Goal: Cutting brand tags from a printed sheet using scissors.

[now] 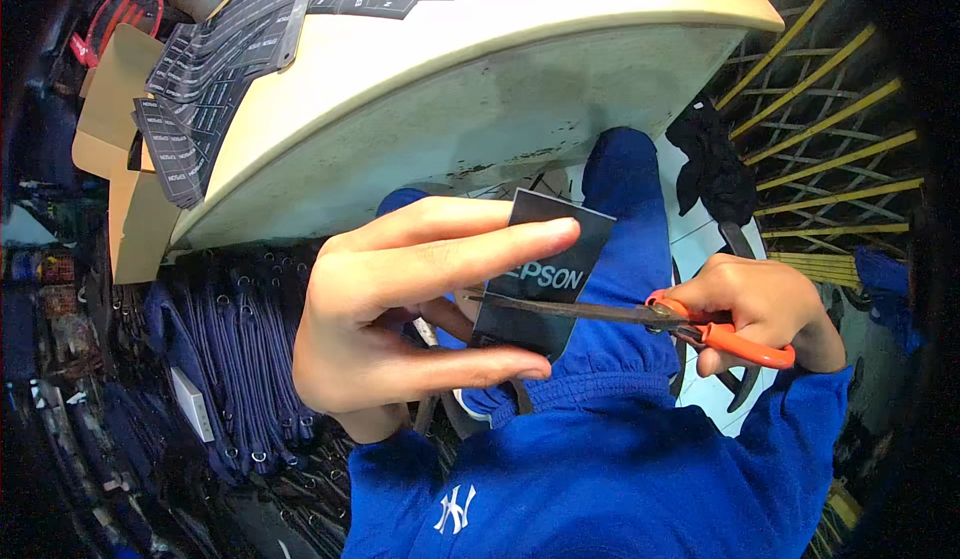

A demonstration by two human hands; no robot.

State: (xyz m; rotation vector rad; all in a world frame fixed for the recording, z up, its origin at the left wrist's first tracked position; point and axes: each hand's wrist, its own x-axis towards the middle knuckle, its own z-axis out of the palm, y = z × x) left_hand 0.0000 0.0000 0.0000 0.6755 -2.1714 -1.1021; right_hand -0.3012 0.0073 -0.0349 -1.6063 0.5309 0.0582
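Two bare hands work above the person's blue trousers [625, 244]. The fingers of the left hand [350, 304] are spread apart yet have hold of a small black label [545, 279]: one tip lies over its upper part, another along its lower edge. The right hand [755, 304] is curled around the orange-handled scissors [620, 312], whose blades, nearly together, point left across the label's face; whether they bite into it cannot be told. The label is held up, tilted, on the person's side of the curved near edge of the table [520, 34]. Toward the table's left edge, black label sheets [200, 69] overlap, some hanging over it; a cardboard box [130, 219] stands beside that edge. Dark blue straps [235, 359] with metal rings lie near its left corner, and a yellow-slatted gate [830, 184] stands past its right one.
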